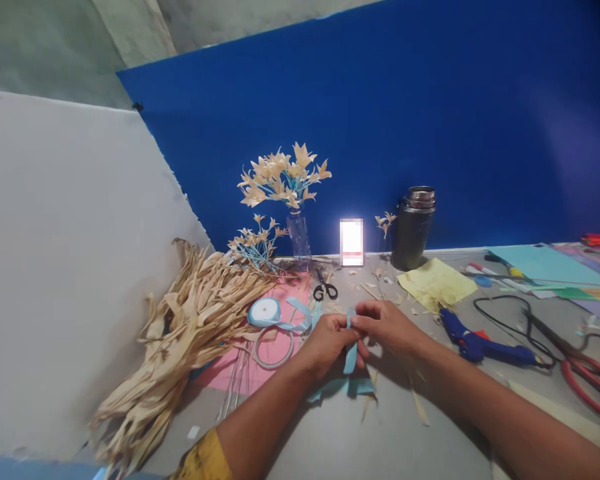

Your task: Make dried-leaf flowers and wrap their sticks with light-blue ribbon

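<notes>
At the far left of the worktop (330, 440) lies a heap of dried husk strips (180, 333), spilling toward the near edge. Just right of it a spool of pale blue ribbon (264, 311) rests on a pink sheet (253, 377), its loose tail curling rightward. Behind them a clear vase of paper flowers (285, 180) stands against the blue backdrop (430, 120), and small black scissors (325, 291) lie in front of it.

The left forearm comes up from the lower edge at a slant, yellow cuff at the bottom, wrist bent slightly inward. The left hand (330, 341) has its grip closed narrow on a short strip of blue ribbon (351, 357), thumb and fingers pinching the strip's middle so that it stands nearly upright just above the worktop. The right forearm enters from the lower right corner and runs up and leftward. The right hand (386, 327) meets the left, its fingertips pinched tight on the strip's upper end; the two hands touch.

Further right lie a yellow paper (436, 283), a dark metal flask (413, 228) at the backdrop, a blue glue gun (480, 343) with its black cord, and red-handled pliers (593, 387).
</notes>
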`<state>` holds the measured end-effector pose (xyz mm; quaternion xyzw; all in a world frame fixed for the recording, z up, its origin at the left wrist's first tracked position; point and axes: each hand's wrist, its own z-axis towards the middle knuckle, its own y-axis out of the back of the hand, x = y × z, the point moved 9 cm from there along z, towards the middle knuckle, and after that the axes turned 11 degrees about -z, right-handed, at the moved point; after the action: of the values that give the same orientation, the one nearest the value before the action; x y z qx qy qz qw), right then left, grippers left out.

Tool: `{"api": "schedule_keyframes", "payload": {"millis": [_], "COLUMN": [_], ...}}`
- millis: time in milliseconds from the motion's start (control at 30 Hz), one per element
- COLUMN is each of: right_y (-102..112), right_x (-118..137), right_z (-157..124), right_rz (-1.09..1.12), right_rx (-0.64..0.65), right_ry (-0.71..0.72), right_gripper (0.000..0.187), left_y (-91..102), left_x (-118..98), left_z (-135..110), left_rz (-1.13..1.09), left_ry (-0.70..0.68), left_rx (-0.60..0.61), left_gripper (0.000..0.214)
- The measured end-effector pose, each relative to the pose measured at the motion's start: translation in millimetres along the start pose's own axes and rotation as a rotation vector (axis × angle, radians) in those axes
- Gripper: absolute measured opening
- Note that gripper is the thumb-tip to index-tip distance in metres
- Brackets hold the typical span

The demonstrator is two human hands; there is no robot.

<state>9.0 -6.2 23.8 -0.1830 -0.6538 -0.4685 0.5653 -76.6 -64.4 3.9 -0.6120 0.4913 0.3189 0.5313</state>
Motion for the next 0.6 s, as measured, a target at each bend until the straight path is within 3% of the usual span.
{"api": "schedule_keyframes", "payload": {"millis": [67, 167, 333, 433, 500, 600], "right_y": [-6, -4, -3, -2, 8, 47], "right_x": [-4, -7, -12, -8, 5, 28], "right_z": [1, -1, -2, -1, 1, -3], "right_rz": [0.068, 0.121, 0.153, 0.133, 0.057, -0.082], "right_rx": [0.025, -0.064, -0.141, -0.144, -0.147, -0.172], "right_ry": [-0.041, -0.074, -0.096, -0.093, -0.062, -0.018], "right_gripper": [0.025, 0.026, 0.029, 0.028, 0.025, 0.023], "left_y": [-2.5, -2.5, 12.5, 17.8, 19.1, 22.6], "left_x": [2, 1, -4, -6, -5, -2], "left_z": [-2, -4, -4, -2, 0, 1], "left_rz": [0.002, -0.056, -0.094, -0.08, -0.085, -0.086], "left_ry": [0.024, 0.024, -0.05, -0.078, -0.066, -0.031], "left_rx": [0.006, -0.015, -0.181, -0.222, -0.221, -0.23], "left_gripper": [0.019, 0.025, 0.036, 0.036, 0.036, 0.036]}}
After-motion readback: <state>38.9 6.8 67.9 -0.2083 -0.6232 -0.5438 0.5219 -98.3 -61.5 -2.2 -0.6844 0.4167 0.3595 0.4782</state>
